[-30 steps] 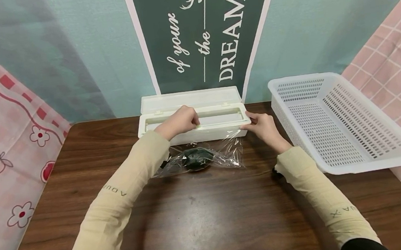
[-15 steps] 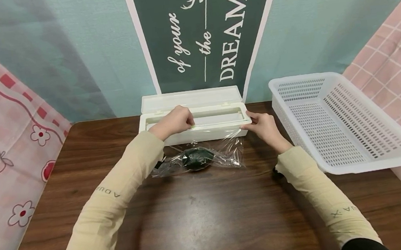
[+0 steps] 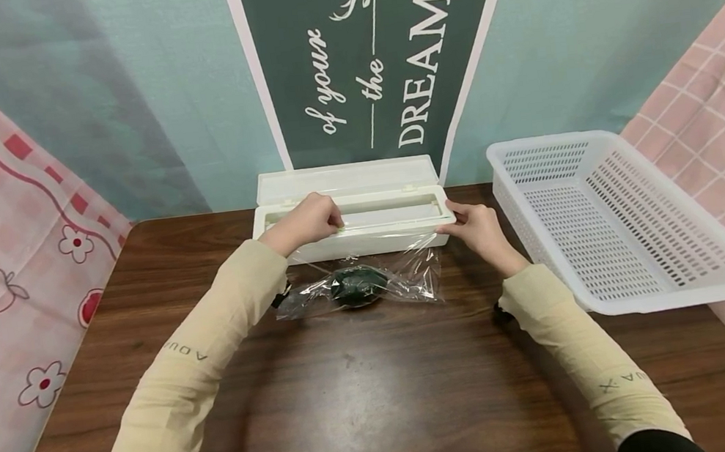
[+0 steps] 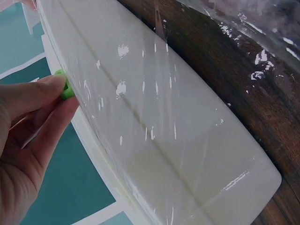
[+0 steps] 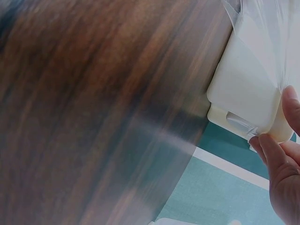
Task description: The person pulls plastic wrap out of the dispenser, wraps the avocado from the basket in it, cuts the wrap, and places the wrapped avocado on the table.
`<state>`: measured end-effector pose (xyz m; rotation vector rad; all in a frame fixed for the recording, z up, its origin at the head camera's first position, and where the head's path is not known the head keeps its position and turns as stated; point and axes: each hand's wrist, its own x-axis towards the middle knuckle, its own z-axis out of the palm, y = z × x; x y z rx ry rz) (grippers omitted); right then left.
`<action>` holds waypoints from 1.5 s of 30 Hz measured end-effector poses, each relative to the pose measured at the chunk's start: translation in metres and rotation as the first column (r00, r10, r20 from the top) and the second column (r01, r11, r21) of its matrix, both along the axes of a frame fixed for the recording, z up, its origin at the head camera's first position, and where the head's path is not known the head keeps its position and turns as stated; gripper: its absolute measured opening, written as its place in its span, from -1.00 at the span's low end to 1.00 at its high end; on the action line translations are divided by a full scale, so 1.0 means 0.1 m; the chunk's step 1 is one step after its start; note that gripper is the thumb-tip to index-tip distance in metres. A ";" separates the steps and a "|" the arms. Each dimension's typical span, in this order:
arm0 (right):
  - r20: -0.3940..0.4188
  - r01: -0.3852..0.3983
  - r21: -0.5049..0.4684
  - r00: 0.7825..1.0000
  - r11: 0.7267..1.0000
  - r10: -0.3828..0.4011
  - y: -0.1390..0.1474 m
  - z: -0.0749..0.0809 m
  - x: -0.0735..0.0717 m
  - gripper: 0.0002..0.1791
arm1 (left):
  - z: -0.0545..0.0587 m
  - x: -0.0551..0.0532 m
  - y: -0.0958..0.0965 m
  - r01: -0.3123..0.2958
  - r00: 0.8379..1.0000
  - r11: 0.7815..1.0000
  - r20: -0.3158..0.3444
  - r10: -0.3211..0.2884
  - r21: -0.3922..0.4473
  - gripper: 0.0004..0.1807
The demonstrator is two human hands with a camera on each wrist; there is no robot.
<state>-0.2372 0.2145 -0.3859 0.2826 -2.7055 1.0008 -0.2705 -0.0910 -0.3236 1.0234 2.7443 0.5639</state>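
Observation:
A white cling film dispenser (image 3: 397, 240) stands at the back of the table with its lid (image 3: 347, 180) raised. My left hand (image 3: 305, 223) pinches a small green slide cutter (image 4: 68, 90) at the dispenser's front edge. My right hand (image 3: 479, 234) grips the right end of the box, thumb and fingers around its corner, as the right wrist view (image 5: 281, 157) also shows. Clear cling film (image 3: 423, 271) drapes from the edge down the front and onto the table. Bunched in that film lies a dark green rounded thing (image 3: 358, 285).
A white perforated plastic basket (image 3: 621, 228) stands on the right of the brown wooden table (image 3: 381, 401). Behind the dispenser hangs a teal cloth (image 3: 189, 89) with a dark printed panel. Patterned pink cloths flank both sides.
My left hand has slid leftward along the dispenser's front edge with the cutter. My right hand stays on the right end, and the wrapped green thing keeps its place.

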 end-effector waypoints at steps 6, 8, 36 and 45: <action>-0.002 -0.004 -0.007 1.000 1.000 0.004 -0.01 0.01 0.01 -0.37 | -0.01 0.00 -0.04 -0.001 1.000 1.000 -0.012 0.001 0.007 -0.86; -0.004 -0.008 -0.008 1.000 1.000 0.008 -0.01 0.02 0.01 -0.37 | -0.01 0.01 -0.05 -0.005 1.000 1.000 -0.012 0.005 0.008 -0.87; -0.003 -0.013 0.001 1.000 1.000 0.013 0.01 -0.02 0.01 -0.36 | -0.02 0.06 -0.20 -0.019 0.999 1.000 -0.030 0.019 -0.004 -0.89; -0.001 -0.034 -0.023 0.999 0.999 0.034 0.01 -0.02 0.02 -0.37 | -0.04 0.07 -0.25 -0.012 0.999 1.000 -0.036 0.012 0.003 -0.89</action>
